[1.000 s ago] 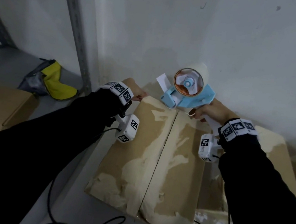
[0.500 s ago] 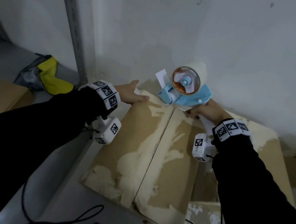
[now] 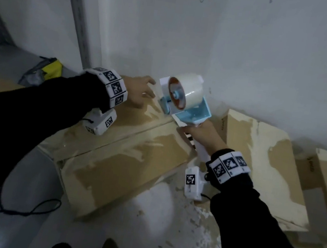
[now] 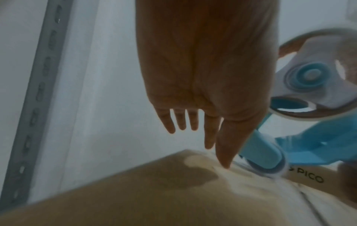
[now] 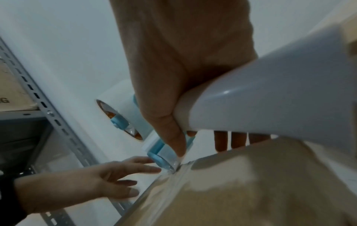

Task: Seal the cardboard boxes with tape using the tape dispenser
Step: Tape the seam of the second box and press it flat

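Blue dispenser [image 3: 184,103] is parked at the far end of the box [image 3: 124,152] seam, right hand [image 3: 201,136] wrapped tight round its white handle. Left hand [image 3: 139,92] just beside it, fingers [image 4: 224,152] straight and spread, thumb tip touching the cardboard.

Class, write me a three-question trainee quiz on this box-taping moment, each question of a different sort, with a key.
1. True or false: the right hand grips the tape dispenser by its handle.
2. The left hand is: A) fisted, B) open with spread fingers, C) holding scissors.
3. Fill in: the dispenser's front roller meets the cardboard box at its far ____.

Key: 1 true; 2 B; 3 edge.
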